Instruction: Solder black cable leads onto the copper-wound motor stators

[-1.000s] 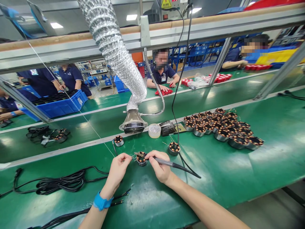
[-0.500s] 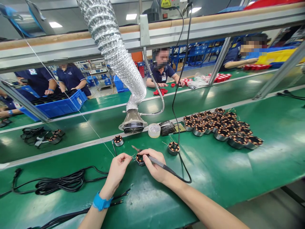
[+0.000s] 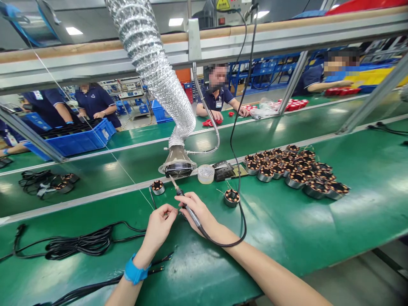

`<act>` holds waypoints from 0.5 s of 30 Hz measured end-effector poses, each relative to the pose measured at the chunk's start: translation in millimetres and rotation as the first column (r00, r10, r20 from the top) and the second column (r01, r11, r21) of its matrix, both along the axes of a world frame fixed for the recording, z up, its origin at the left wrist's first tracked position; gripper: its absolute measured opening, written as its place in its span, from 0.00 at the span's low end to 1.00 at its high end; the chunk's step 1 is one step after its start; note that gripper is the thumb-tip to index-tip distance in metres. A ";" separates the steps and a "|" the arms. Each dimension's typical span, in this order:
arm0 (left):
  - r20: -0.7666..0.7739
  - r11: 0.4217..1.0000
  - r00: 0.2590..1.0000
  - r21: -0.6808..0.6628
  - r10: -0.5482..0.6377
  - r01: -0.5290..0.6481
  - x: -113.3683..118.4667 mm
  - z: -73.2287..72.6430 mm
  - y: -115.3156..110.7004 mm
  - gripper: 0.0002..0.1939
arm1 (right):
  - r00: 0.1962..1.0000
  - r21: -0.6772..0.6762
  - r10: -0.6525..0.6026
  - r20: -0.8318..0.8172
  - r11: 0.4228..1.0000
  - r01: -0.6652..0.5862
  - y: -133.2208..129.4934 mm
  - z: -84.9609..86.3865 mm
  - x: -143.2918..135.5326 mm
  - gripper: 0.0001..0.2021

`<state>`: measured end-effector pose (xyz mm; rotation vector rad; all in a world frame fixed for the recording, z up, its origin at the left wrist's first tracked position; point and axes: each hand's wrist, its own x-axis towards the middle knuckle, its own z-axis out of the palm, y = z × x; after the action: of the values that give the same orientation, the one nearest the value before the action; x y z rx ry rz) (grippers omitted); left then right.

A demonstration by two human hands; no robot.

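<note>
My right hand (image 3: 204,219) is closed round a soldering iron (image 3: 192,216), whose tip points up and away toward the fume hood. My left hand (image 3: 159,227), a blue band on its wrist, is pinched on thin wire beside the right fingertips. Between the hands a motor stator is almost wholly hidden by my fingers. One stator (image 3: 158,187) rests just beyond my left hand, and another stator (image 3: 231,198) with loose wire ends lies to the right. A thin strand runs from a spool (image 3: 40,23) at upper left down behind my left hand.
The fume hood (image 3: 179,162) hangs ahead, beside a clear round tub (image 3: 205,174). Many stators (image 3: 296,180) cluster at right. Coiled black cable (image 3: 83,242) and stripped cable ends (image 3: 156,268) lie at left. Co-workers sit and stand across the green bench (image 3: 287,233).
The soldering iron has swung upright, its tip rising toward the hood. My right hand has turned and now covers the stator that showed between my hands. My left hand stays nearly in place.
</note>
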<state>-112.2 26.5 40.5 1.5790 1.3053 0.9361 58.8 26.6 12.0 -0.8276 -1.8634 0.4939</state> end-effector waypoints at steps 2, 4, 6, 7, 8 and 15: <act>-0.035 0.999 0.999 0.030 -0.025 0.026 0.3 0.0 -1.7 0.14 | 0.999 0.012 -0.003 0.032 1.000 0.002 -0.6 -2.0 -1.3 0.25; -0.068 0.997 0.997 0.065 -0.042 0.046 -0.3 0.9 -3.1 0.14 | 0.997 0.033 -0.016 0.070 0.999 0.013 -1.2 -4.1 -2.5 0.25; -0.096 0.994 0.994 0.090 -0.058 0.067 -1.7 2.3 -3.7 0.15 | 0.995 0.054 -0.033 0.092 0.998 0.028 -1.6 -5.7 -3.3 0.26; -0.105 0.993 0.992 0.091 -0.070 0.080 -2.6 3.2 -3.7 0.15 | 0.994 0.060 -0.041 0.096 0.998 0.035 -1.7 -6.3 -3.4 0.26; -0.110 0.992 0.990 0.084 -0.084 0.093 -3.6 4.2 -3.6 0.15 | 0.994 0.065 -0.049 0.097 0.997 0.043 -1.8 -6.7 -3.4 0.26; -0.035 0.993 0.993 -0.047 -0.111 0.109 -4.9 10.1 -1.1 0.17 | 0.992 0.061 -0.069 0.107 0.996 0.062 -2.8 -7.1 -0.9 0.24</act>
<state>-117.1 25.3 50.6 1.6232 1.2439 0.8066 57.8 23.7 4.9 -0.8891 -1.9342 0.3584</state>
